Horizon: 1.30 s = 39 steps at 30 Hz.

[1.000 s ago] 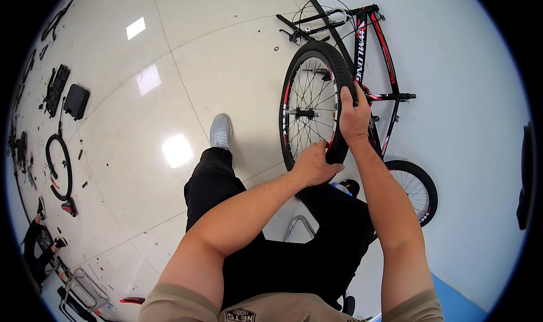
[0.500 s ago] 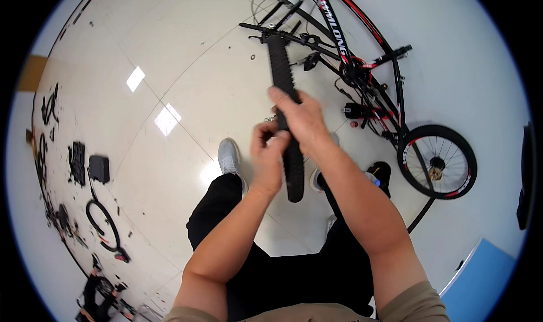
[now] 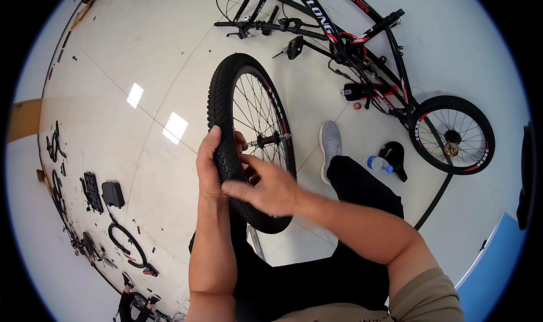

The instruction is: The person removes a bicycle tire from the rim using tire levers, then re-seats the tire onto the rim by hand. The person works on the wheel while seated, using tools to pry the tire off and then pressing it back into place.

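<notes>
I hold a detached bicycle wheel (image 3: 226, 93) upright, its knobby black tyre toward me and its spokes and hub showing. My left hand (image 3: 214, 162) grips the tyre on its left side, thumb on the tread and fingers curled round toward the rim. My right hand (image 3: 261, 187) is closed on the lower part of the same tyre, thumb across the tread, slightly smeared by motion. The wheel's lower edge is over my lap, partly hidden by my hands and forearms.
A black-red bicycle frame (image 3: 317, 16) lies at upper right with its other wheel (image 3: 423, 118). Beside my right shoe are a saddle (image 3: 396, 158) and plastic bottle (image 3: 378, 164). Scattered parts, a black case (image 3: 113, 194) and another person's legs (image 3: 127, 305) are at left.
The wheel has swung left and turned, passing through an edge-on position to show its spokes again. Both hands moved with it; my right hand dropped from higher on the tyre to its lower part.
</notes>
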### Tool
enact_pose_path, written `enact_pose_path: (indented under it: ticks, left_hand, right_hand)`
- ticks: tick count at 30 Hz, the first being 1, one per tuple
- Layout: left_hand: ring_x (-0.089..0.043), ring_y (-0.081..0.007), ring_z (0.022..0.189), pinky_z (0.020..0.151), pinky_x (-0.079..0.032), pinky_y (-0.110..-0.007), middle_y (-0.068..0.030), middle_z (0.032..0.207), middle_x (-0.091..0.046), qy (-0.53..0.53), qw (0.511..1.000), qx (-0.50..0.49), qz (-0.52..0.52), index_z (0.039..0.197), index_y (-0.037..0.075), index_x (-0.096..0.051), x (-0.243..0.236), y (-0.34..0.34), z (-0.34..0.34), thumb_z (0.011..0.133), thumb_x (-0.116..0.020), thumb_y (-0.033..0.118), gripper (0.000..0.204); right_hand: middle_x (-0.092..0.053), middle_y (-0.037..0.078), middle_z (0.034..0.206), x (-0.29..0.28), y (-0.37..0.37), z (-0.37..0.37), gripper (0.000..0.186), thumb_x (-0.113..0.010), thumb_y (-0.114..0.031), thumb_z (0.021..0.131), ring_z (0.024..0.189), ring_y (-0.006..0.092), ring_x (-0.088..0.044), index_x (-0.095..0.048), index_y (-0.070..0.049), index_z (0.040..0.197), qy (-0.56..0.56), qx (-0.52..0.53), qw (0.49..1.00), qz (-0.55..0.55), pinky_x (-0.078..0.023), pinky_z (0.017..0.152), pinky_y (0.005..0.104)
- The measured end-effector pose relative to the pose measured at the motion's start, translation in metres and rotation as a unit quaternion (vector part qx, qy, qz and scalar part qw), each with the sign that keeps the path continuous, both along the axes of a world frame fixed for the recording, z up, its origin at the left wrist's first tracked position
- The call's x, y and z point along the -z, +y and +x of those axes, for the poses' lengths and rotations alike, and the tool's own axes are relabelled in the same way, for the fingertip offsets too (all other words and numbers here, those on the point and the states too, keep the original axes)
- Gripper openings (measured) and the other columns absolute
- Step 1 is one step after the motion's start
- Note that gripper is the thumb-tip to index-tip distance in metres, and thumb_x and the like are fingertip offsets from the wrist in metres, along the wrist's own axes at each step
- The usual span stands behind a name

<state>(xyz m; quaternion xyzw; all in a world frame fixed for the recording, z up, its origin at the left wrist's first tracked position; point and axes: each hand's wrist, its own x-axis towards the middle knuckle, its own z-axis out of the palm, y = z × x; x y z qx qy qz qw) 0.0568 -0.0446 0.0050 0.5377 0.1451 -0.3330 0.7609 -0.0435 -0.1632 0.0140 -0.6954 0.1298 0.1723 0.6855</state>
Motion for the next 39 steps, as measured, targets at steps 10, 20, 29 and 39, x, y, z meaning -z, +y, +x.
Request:
enact_pose_path:
  ticks: [10, 20, 29, 39]
  left_hand:
    - [-0.063, -0.0186, 0.078, 0.075, -0.049, -0.032, -0.0092, 0.083, -0.066, -0.067, 0.997, 0.024, -0.008, 0.093, 0.002, -0.065, 0.002, -0.023, 0.001, 0.098, -0.059, 0.048, 0.047]
    - [-0.064, -0.0181, 0.078, 0.074, -0.052, -0.032, -0.0085, 0.086, -0.066, -0.02, 0.999, 0.0, -0.035, 0.098, 0.004, -0.063, 0.004, -0.017, 0.008, 0.097, -0.062, 0.046, 0.043]
    - [-0.065, -0.0162, 0.073, 0.063, -0.051, -0.028, -0.0082, 0.086, -0.067, -0.009, 1.0, 0.001, -0.028, 0.099, 0.005, -0.061, -0.002, -0.019, 0.011, 0.098, -0.062, 0.048, 0.043]
    - [-0.066, -0.0172, 0.072, 0.059, -0.05, -0.028, -0.0078, 0.085, -0.067, 0.004, 1.0, -0.012, -0.022, 0.098, 0.004, -0.065, -0.002, -0.02, 0.011, 0.096, -0.065, 0.049, 0.045]
  right_hand:
    - [-0.071, 0.008, 0.102, 0.13, -0.083, 0.012, 0.037, -0.062, -0.014, 0.098, 0.079, 0.0183, -0.067, -0.064, -0.005, 0.134, 0.314, 0.273, 0.907, -0.066, -0.058, 0.065, 0.033]
    - [-0.072, 0.009, 0.089, 0.162, -0.076, 0.011, 0.021, -0.064, -0.014, 0.1, 0.071, 0.0178, -0.069, -0.069, 0.001, 0.114, 0.256, 0.286, 0.923, 0.02, -0.059, 0.062, 0.0323]
    - [-0.07, 0.007, 0.085, 0.156, -0.08, 0.018, 0.031, -0.063, -0.031, 0.103, 0.064, 0.016, -0.065, -0.068, 0.0, 0.102, 0.306, 0.25, 0.916, -0.073, -0.053, 0.056, 0.0307]
    - [-0.07, 0.007, 0.089, 0.151, -0.085, 0.02, 0.029, -0.059, -0.027, 0.103, 0.068, 0.0163, -0.065, -0.067, -0.001, 0.113, 0.312, 0.21, 0.924, -0.077, -0.054, 0.059, 0.0314]
